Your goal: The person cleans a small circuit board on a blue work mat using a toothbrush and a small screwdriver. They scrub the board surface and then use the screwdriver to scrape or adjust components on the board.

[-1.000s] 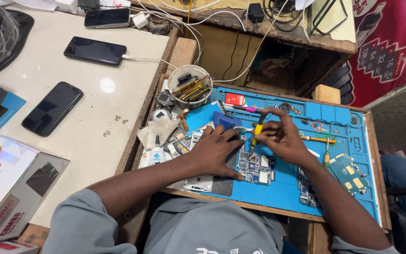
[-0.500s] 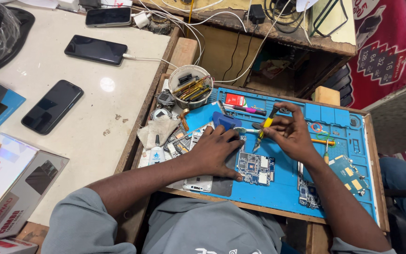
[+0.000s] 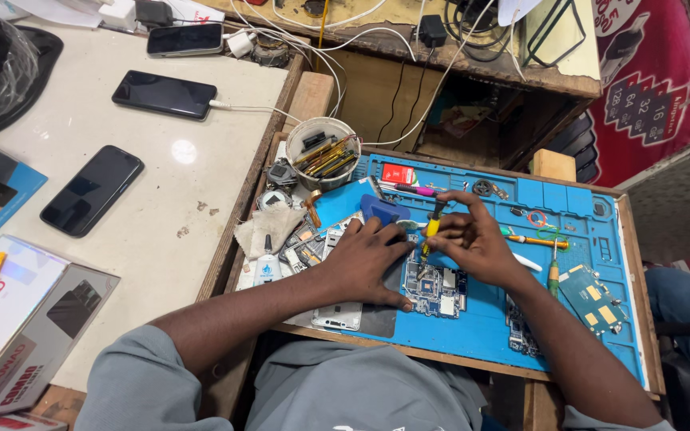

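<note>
My left hand (image 3: 365,259) lies palm down on the blue work mat (image 3: 481,319), fingers spread, pressing the left edge of an opened phone circuit board (image 3: 434,289). My right hand (image 3: 473,239) grips a small yellow-handled screwdriver (image 3: 431,228) nearly upright, its tip down on the top of the board. A dark blue piece (image 3: 378,209) lies just beyond my left fingertips.
A white tub of tools (image 3: 323,153) stands at the mat's far left corner. More screwdrivers (image 3: 533,239), a green board (image 3: 591,297) and loose parts lie on the mat. Three dark phones (image 3: 92,189) rest on the white table to the left, boxes (image 3: 25,327) near its front edge.
My right hand with the screwdriver has shifted a little between frames and now holds the tool more upright over the board. My left hand stays pressed beside the board.
</note>
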